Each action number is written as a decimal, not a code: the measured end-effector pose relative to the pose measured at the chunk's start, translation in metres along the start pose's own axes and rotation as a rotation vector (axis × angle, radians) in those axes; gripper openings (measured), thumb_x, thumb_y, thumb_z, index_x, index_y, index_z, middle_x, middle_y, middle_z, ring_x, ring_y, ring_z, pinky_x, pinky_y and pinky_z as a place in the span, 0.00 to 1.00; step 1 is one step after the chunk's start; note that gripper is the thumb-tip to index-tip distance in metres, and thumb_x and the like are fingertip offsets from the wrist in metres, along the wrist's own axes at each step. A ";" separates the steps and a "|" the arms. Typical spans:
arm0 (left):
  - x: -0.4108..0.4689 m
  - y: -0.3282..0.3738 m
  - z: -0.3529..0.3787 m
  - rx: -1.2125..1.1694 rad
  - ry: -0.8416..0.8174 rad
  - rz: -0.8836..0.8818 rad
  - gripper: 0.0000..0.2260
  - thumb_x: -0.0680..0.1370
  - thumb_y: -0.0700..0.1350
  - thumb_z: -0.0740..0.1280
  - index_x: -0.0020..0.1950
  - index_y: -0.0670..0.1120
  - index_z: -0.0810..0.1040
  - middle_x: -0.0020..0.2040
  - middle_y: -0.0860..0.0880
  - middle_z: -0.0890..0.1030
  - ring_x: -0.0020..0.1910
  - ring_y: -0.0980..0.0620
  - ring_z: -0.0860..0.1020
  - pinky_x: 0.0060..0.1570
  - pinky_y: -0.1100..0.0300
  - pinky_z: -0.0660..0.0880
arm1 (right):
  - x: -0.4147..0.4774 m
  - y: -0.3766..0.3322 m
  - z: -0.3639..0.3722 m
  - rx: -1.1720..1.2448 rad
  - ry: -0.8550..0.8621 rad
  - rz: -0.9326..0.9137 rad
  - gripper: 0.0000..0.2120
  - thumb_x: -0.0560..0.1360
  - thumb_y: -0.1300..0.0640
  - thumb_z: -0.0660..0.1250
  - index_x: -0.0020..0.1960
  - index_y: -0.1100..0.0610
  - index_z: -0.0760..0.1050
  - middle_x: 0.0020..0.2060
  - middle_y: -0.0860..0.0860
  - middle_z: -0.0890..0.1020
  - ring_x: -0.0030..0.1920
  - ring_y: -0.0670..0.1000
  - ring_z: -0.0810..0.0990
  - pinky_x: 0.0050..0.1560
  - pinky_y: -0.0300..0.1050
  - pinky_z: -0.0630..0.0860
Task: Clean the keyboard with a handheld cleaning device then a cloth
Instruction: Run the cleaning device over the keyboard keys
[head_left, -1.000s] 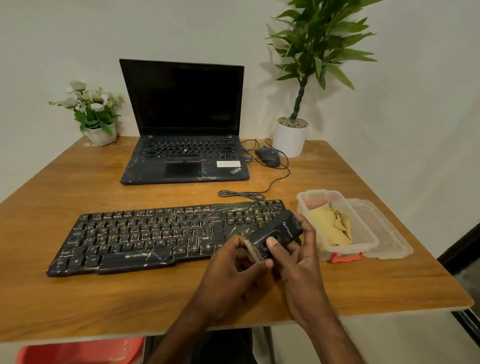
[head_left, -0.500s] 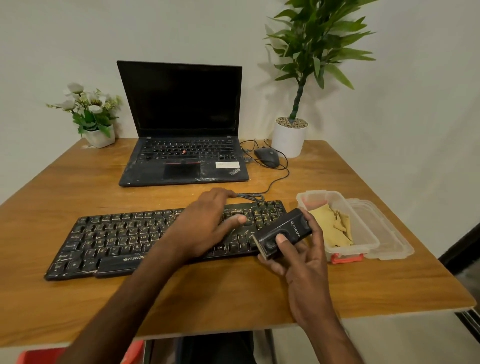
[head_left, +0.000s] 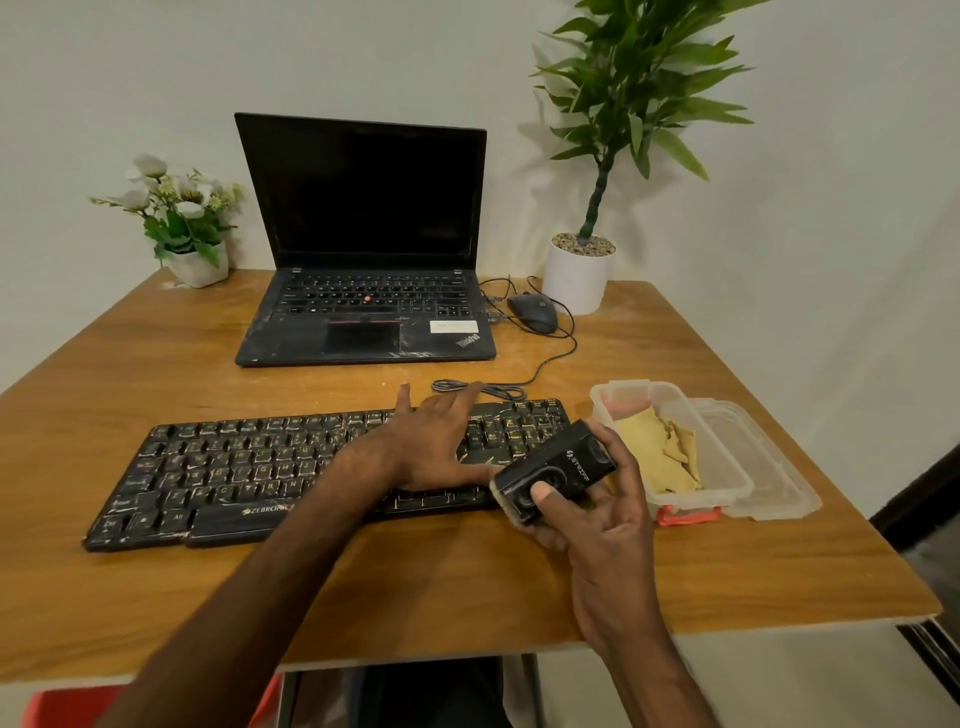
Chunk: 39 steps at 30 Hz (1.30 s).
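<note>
Keyboard (head_left: 234, 467) was seen lying mid-table. Left hand (head_left: 431, 441) was laid flat on its right half, fingers straight and spread. Cleaner (head_left: 558, 470) was gripped in right hand (head_left: 608, 525), thumb on top, at the keyboard's 4 o'clock corner. Cloth (head_left: 657, 452) was noted inside box (head_left: 602, 402), at 3 o'clock.

Plain white wall (head_left: 156, 78) behind wooden table (head_left: 467, 587).
</note>
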<state>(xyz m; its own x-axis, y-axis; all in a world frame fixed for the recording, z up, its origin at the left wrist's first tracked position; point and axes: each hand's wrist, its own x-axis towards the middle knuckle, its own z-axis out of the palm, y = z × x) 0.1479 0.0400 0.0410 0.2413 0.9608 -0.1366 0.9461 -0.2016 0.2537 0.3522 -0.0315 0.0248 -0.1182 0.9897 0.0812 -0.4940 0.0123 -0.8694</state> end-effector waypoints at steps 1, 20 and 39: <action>-0.003 -0.001 0.002 0.005 0.008 0.008 0.49 0.75 0.70 0.62 0.82 0.47 0.39 0.82 0.43 0.53 0.81 0.45 0.53 0.75 0.31 0.38 | 0.000 -0.001 0.001 0.003 0.000 -0.004 0.36 0.68 0.71 0.70 0.69 0.45 0.70 0.58 0.53 0.82 0.56 0.60 0.83 0.43 0.60 0.83; -0.068 -0.012 -0.007 0.043 -0.092 -0.052 0.63 0.63 0.79 0.65 0.80 0.52 0.29 0.83 0.45 0.43 0.81 0.44 0.43 0.69 0.34 0.24 | -0.002 -0.005 0.004 0.065 0.101 -0.057 0.35 0.66 0.70 0.71 0.66 0.41 0.73 0.60 0.59 0.81 0.55 0.58 0.83 0.36 0.47 0.82; -0.055 0.008 0.029 0.280 0.181 -0.023 0.59 0.65 0.85 0.47 0.76 0.49 0.23 0.82 0.42 0.53 0.81 0.42 0.53 0.72 0.30 0.31 | 0.000 -0.031 -0.027 -0.980 -0.275 -0.457 0.33 0.70 0.63 0.77 0.69 0.43 0.72 0.63 0.39 0.77 0.61 0.45 0.79 0.52 0.43 0.82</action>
<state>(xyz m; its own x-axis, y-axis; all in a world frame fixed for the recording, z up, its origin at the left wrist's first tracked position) 0.1484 -0.0204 0.0225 0.2003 0.9790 0.0392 0.9796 -0.1994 -0.0244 0.3912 -0.0283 0.0383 -0.3460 0.7991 0.4916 0.3386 0.5950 -0.7289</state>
